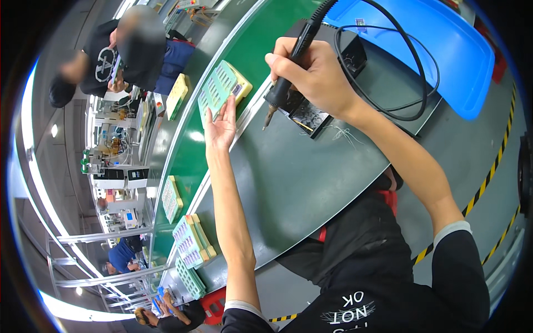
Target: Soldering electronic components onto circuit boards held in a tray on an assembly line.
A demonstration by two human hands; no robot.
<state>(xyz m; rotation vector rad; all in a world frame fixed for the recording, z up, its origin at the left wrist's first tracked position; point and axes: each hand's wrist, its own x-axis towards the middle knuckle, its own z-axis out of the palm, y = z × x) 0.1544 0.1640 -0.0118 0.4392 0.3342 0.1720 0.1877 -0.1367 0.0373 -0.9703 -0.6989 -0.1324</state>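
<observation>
My right hand (322, 77) is wrapped round the black handle of a soldering iron (286, 83). Its metal tip points down over the grey table, a little right of my left hand (221, 129). The fingers of that left hand curl at the near edge of a green tray (217, 89) with a yellow base. Rows of small parts sit in the tray, which rests on the green belt. Below my right hand lies a black open box (311, 119), partly hidden by the hand. Thin pale wire strands (347, 135) lie beside it.
A blue bin (466, 72) stands at the far right, the iron's black cable (425, 83) looping before it. More trays (191, 241) are stacked at lower left, and others (177, 97) lie along the belt (191, 152). Co-workers (125, 55) are beyond the belt.
</observation>
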